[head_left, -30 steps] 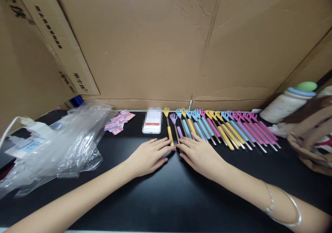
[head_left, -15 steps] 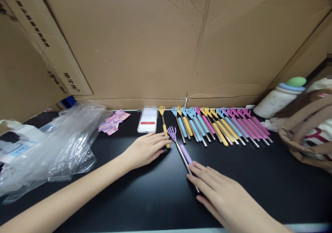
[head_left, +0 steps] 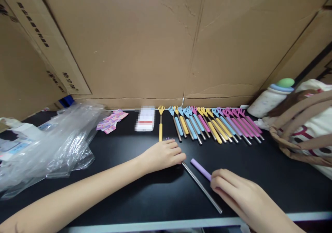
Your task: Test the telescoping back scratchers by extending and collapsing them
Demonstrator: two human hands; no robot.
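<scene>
The left hand (head_left: 163, 154) covered the head of the purple back scratcher (head_left: 201, 169). The right hand (head_left: 242, 198) hid its handle end and was cut off by the bottom edge. The phone (head_left: 145, 119) screen was blurred.

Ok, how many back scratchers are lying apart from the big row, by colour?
Yellow scratcher: 1
Purple scratcher: 1
Total: 2
</scene>
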